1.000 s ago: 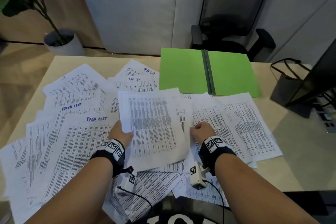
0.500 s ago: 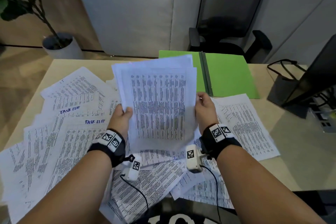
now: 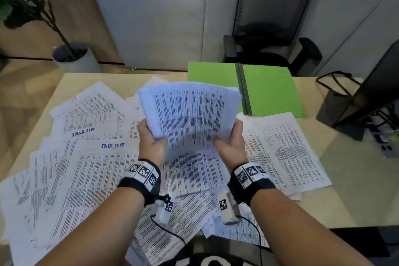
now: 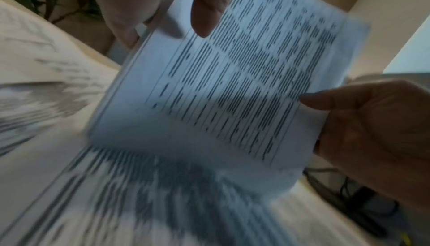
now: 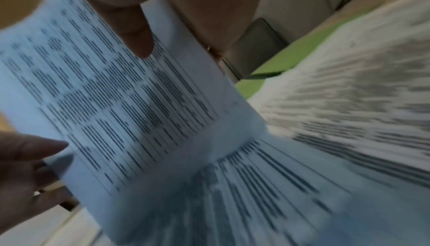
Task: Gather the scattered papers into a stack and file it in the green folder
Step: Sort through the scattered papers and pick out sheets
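A small stack of printed sheets [image 3: 190,114] stands nearly upright above the desk, its lower edge over the loose papers. My left hand [image 3: 151,138] grips its left edge and my right hand [image 3: 231,140] grips its right edge, thumbs on the printed face. The left wrist view shows the stack [image 4: 232,88] with my left thumb [image 4: 209,10] on it. In the right wrist view the same stack [image 5: 121,106] sits under my right thumb [image 5: 137,34]. The green folder [image 3: 265,88] lies open and flat at the desk's back right. Scattered papers [image 3: 90,168] cover the desk.
A dark monitor [image 3: 371,93] with its stand and cables occupies the right edge of the desk [image 3: 345,201]. Behind the desk are a black office chair [image 3: 272,19] and, at back left, a potted plant [image 3: 71,56]. More sheets [image 3: 287,151] lie right of my hands.
Both hands took hold of a few sheets lying flat, lifted them upright, and have now lowered them a little toward the desk, with the hands closer together.
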